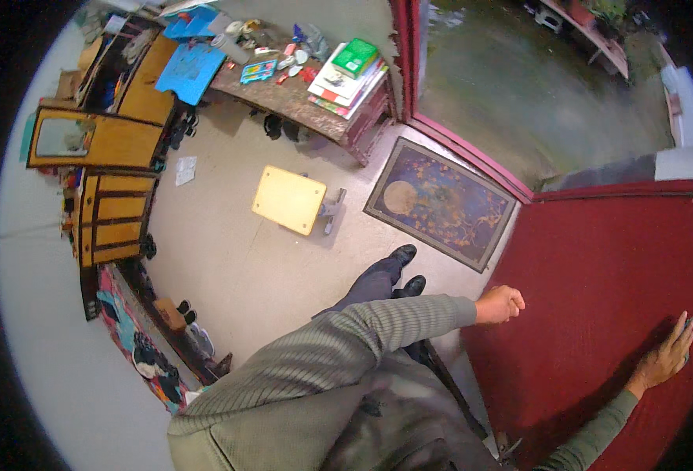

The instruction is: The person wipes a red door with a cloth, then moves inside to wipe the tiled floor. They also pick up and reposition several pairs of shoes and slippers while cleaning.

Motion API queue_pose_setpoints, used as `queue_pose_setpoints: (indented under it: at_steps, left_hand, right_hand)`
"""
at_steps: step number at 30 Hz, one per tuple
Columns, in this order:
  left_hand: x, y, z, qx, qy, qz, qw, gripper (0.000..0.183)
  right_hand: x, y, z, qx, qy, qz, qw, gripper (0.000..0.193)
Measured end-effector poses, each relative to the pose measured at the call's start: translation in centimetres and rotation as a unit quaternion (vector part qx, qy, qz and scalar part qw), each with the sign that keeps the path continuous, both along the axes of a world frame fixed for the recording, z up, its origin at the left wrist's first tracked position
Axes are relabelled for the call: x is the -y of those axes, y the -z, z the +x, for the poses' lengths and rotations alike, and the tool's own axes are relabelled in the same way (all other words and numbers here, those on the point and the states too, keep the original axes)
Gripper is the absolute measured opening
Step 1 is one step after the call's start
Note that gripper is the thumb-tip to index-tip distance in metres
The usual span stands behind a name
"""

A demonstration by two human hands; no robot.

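Note:
My left hand (501,304) is closed in a loose fist in front of the red door panel (590,251); nothing shows sticking out of it, and whether it touches the panel I cannot tell. Farther right, my right hand (664,357) has its fingers stretched out against or just over the same panel. A small dark spot sits near its fingertips, and a dark ring-like band shows on a finger. The doorway's pink-red frame (472,161) rises beyond the panel.
A patterned doormat (448,200) lies by the threshold. A yellow-topped stool (290,199) stands on the floor left of it. Behind is a cluttered wooden desk (307,114) with books (350,78). Wooden cabinets (115,208) and a bed (146,345) line the left.

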State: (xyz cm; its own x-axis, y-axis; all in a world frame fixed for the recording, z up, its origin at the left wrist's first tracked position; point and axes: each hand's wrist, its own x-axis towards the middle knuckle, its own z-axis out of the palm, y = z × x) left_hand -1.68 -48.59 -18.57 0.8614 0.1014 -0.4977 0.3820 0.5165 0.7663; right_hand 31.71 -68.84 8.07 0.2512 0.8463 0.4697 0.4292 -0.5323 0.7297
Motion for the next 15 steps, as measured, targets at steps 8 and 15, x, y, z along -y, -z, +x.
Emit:
queue_pose_setpoints:
  at_steps: [8, 15]
  left_hand:
    - [2.2, 1.1, 0.9, 0.050, -0.048, 0.064, 0.995, 0.022]
    - [3.3, -0.5, 0.9, 0.058, -0.080, 0.142, 0.985, 0.021]
  right_hand:
    - [3.0, 13.9, -1.8, -0.202, 0.023, -0.139, 0.969, 0.050]
    - [-0.8, 13.1, -5.9, -0.346, 0.204, -0.299, 0.866, 0.044]
